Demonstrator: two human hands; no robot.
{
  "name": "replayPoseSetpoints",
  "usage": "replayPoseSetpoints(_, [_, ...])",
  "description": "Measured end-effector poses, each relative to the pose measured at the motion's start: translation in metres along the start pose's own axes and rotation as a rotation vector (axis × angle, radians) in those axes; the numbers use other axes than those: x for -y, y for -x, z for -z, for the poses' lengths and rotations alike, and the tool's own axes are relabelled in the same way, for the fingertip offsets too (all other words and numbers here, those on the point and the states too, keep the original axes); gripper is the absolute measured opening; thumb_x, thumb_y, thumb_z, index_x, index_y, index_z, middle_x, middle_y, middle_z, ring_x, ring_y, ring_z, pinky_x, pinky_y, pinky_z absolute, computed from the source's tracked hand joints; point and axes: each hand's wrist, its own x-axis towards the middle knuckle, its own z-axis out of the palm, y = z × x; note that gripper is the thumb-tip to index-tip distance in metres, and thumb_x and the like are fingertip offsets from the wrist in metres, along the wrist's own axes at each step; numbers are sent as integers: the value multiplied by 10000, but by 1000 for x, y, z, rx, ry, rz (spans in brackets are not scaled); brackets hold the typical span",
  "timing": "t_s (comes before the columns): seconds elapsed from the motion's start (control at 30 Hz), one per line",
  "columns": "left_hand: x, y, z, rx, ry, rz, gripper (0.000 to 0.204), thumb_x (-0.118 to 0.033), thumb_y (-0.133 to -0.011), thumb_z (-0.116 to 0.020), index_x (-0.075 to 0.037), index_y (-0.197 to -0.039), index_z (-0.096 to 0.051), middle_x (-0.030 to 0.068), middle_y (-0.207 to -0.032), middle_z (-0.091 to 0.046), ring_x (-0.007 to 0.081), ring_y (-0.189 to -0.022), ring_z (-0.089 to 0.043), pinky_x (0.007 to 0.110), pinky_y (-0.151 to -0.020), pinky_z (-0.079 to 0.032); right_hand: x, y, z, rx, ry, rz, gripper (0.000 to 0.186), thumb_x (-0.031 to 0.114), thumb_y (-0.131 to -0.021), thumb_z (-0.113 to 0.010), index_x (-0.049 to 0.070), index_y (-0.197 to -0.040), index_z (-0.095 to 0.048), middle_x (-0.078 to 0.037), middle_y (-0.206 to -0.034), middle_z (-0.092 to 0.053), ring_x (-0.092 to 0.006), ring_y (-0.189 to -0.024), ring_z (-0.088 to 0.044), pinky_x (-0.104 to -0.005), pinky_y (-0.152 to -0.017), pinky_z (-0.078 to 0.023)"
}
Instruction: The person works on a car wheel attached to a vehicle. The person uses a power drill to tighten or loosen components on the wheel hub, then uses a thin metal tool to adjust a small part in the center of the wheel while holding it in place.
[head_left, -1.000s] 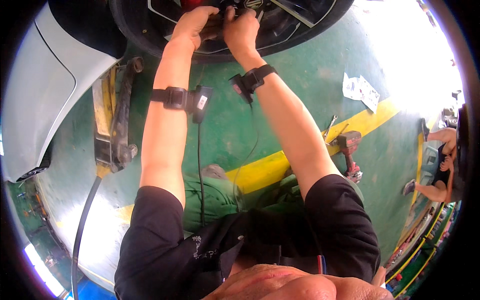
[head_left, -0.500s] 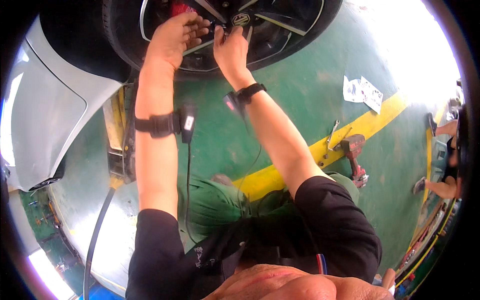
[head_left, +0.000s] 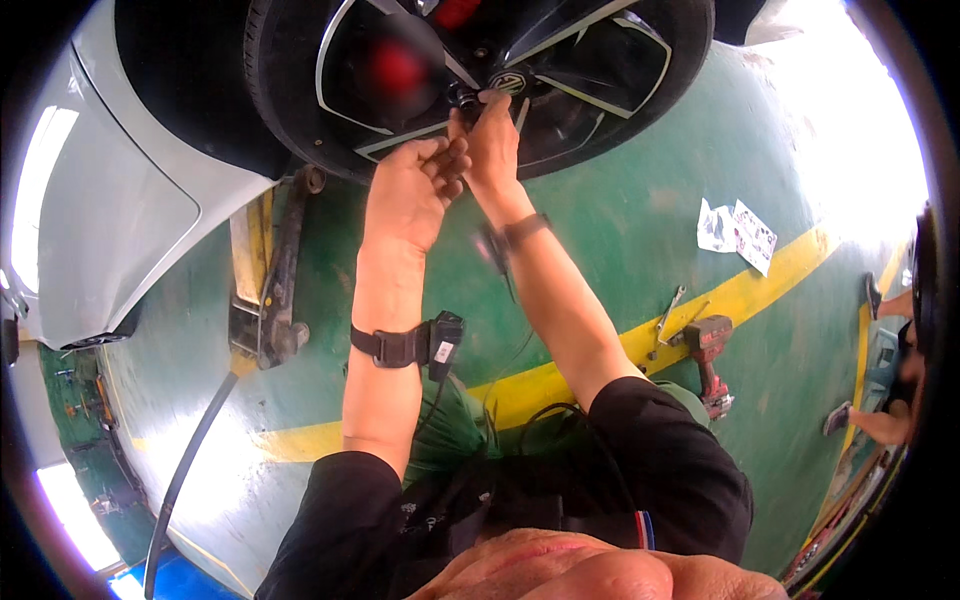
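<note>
A car wheel [head_left: 600,75] with dark and silver spokes fills the top of the head view. My right hand [head_left: 492,145] is at the wheel's hub, just below the round centre cap [head_left: 508,82]. Its thumb and fingers are pinched together beside a small dark round piece at a bolt hole; the fingers hide what they grip. Close by on its left, my left hand [head_left: 410,195] hovers in front of the lower rim. Its fingers are loosely bent and apart, with nothing visible in them. Straps with small dark boxes circle both of my forearms.
A floor jack [head_left: 265,290] stands at left beside the pale car body [head_left: 120,190]. To my right on the green floor lie a red cordless impact wrench [head_left: 708,365], a wrench [head_left: 670,313] and papers [head_left: 750,238]. Another person's legs [head_left: 885,425] show at far right.
My left hand has come away from the spokes, down and toward my right hand. My right hand stays at the hub. The whole view has shifted, so the wheel appears lower and further right.
</note>
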Motion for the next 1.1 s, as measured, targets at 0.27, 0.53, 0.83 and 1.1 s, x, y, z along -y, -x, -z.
replayPoseSetpoints(0.27, [-17,9,0,-36,-35,-158,187,-151,-940,-573,-13,-1067,-582,124,-1087,-679,242,-943,-652,341,-808,-464,-15,-2,-3,67,31,-36,393,347,-972,-638,-12,-1051,-499,-278,-899,-678,-482,-797,-657,-531,-663,-541])
replayPoseSetpoints(0.53, [-23,10,7,-52,94,-104,131,-130,-933,-578,-25,-1011,-591,118,-1048,-679,239,-907,-650,329,-774,-464,-21,-4,-2,133,144,-74,438,407,-970,-652,2,-1082,-527,-237,-875,-695,-452,-858,-678,-491,-725,-543])
replayPoseSetpoints(0.83, [-28,19,7,-65,64,-140,126,-126,-930,-574,-23,-998,-601,117,-1034,-683,240,-901,-648,341,-777,-467,-21,-13,-1,228,271,-74,432,341,-946,-687,-34,-1086,-526,-246,-921,-697,-427,-850,-692,-485,-727,-548])
replayPoseSetpoints(1.1, [-29,20,9,2,43,-183,148,-127,-929,-572,-13,-1013,-615,117,-1008,-675,245,-894,-637,344,-769,-464,-22,-10,-3,101,214,68,411,387,-972,-625,-8,-988,-513,-274,-888,-683,-459,-812,-676,-510,-673,-553])
